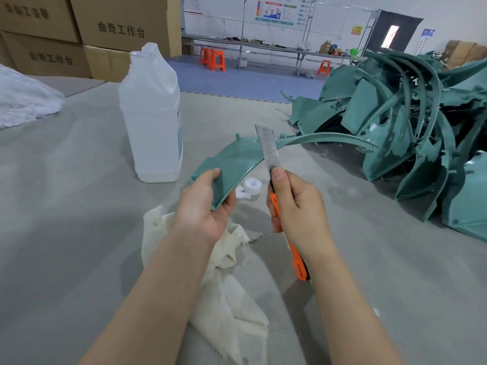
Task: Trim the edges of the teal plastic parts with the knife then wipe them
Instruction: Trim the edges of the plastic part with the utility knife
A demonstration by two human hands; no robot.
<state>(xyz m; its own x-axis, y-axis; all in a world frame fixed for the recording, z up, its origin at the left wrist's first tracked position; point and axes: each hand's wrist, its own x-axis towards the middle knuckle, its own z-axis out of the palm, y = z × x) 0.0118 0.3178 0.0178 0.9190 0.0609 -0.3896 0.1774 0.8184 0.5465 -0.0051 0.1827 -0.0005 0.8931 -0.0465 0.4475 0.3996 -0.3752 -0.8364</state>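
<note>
Trimming step: knife blade laid across the held part, centre of frame.

Risks, as a judgement. The long steel blade of the orange-handled utility knife (267, 148) is far extended, so side load could flex or snap it. A slip along the rim toward the lower left could reach the left hand (204, 204), which sits on the same part. The part's thin far arm may also spring and throw the cut off.

Grip. The left hand clasps the near end of the curved teal plastic part (237, 156), thumb on top, fingers curled underneath. The right hand (292, 204) is wrapped round the knife handle, thumb pressed at the blade's base. The part is held above the grey table (66, 206), its tip pointing at the heap of teal parts (411, 127) on the right. The cream wiping cloth (226, 293) lies at lower centre, not in hand.
</note>
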